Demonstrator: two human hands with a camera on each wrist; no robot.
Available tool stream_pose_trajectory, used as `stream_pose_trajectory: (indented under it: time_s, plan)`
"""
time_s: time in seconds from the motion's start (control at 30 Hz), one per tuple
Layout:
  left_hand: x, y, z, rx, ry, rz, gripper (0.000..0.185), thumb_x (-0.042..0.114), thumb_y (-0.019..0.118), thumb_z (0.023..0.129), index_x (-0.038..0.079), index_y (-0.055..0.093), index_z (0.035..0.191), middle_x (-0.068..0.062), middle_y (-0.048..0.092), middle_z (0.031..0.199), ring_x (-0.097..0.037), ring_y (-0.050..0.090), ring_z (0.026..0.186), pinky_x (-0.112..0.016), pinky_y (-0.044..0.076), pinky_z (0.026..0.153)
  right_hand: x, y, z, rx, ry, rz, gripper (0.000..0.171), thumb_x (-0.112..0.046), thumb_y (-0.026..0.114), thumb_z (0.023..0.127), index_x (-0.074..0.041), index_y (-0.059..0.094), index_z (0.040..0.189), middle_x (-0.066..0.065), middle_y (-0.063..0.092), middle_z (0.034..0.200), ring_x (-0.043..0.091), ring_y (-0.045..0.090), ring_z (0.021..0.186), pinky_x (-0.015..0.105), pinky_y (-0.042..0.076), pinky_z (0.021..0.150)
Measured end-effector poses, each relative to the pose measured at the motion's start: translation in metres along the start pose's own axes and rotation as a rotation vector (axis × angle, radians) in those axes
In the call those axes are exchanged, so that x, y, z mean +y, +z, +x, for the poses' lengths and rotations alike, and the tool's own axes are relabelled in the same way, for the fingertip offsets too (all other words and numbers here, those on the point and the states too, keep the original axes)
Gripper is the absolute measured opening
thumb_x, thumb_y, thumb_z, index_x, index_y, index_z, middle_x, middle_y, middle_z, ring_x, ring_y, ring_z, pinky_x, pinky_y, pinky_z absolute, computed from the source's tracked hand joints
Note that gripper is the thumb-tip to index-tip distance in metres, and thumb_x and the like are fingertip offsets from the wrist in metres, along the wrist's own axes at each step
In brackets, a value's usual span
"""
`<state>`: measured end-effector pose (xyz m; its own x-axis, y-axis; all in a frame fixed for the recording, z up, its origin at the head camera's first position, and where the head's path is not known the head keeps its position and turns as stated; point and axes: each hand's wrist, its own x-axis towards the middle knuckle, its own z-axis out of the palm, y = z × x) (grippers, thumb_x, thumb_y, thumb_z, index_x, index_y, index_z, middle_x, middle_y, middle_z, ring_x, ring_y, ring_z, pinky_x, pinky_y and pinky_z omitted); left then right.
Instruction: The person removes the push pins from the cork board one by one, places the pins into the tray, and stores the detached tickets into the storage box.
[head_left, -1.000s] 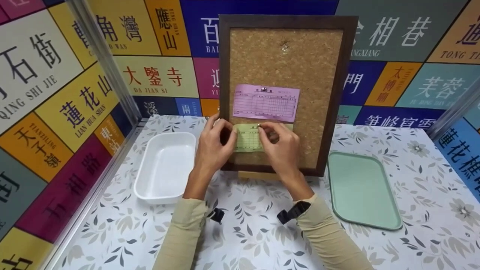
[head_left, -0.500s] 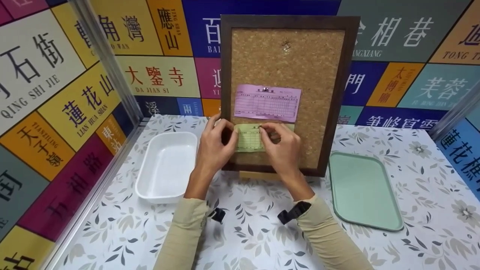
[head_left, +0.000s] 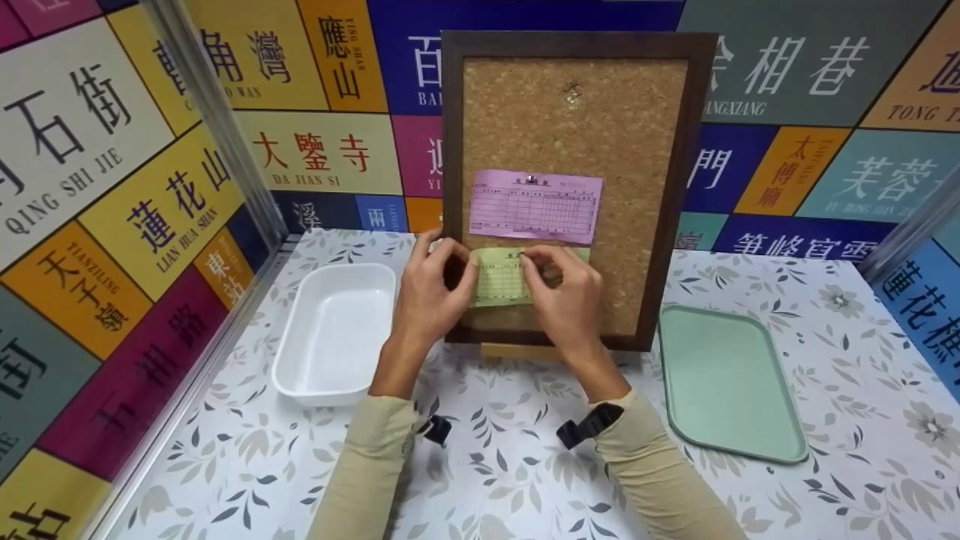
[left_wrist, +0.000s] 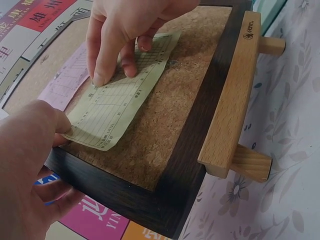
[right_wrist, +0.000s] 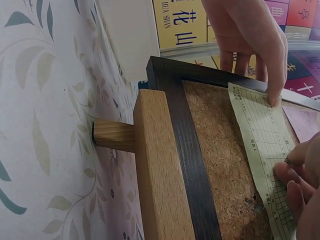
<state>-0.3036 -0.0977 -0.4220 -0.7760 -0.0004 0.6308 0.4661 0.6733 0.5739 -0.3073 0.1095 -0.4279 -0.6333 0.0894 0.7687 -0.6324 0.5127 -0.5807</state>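
A pale green receipt slip [head_left: 499, 279] lies against the lower part of a cork board [head_left: 570, 135] in a dark wooden frame. My left hand [head_left: 435, 289] pinches the slip's left edge between thumb and index finger; its other fingers reach behind the frame in the left wrist view. At the slip's top edge, the thumb and index finger of my right hand [head_left: 566, 289] pinch a small pushpin [right_wrist: 287, 160], mostly hidden by the fingertips. Just above, a pink receipt slip [head_left: 534, 206] hangs from a shiny pushpin [head_left: 531, 179].
The board leans on a wooden stand [left_wrist: 232, 95]. A white plastic basin [head_left: 334, 337] stands to the left, a flat green tray [head_left: 735, 382] to the right, both on a leaf-patterned tablecloth [head_left: 495, 465]. More clear pins [head_left: 572, 94] sit high on the cork.
Both hands keep nearly the same place. The pin's shiny head, visible at my right fingertips a second ago, is now covered by them. The head view has shifted slightly.
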Motion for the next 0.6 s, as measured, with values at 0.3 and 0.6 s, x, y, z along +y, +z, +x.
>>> stream_pose_trajectory:
  time_s: [0.3,0.6]
  plan:
    - [0.0003,-0.0011,-0.0002,0.000,-0.004,0.011,0.018,0.034,0.071,0.103,0.016,0.072,0.101,-0.013,0.063,0.146,-0.031,0.062,0.141,-0.049,0.052,0.117,-0.0018,-0.0007,0.0003,-0.019,0.011,-0.020,0.006,-0.016,0.080,0.098,-0.011,0.082,0.102,0.000,0.076,0.086,0.010,0.070,0.072,0.024,0.058,0.068]
    - [0.0019,-0.0009,0.0003,-0.008,-0.022,0.015,0.019,0.035,0.070,0.103,0.016,0.072,0.102,-0.014,0.062,0.149,-0.034,0.061,0.142,-0.050,0.051,0.118,-0.0012,0.0012,-0.0003,-0.004,0.017,-0.009,0.008,-0.017,0.083,0.097,-0.010,0.081,0.100,0.001,0.075,0.085,0.011,0.069,0.070,0.024,0.057,0.066]
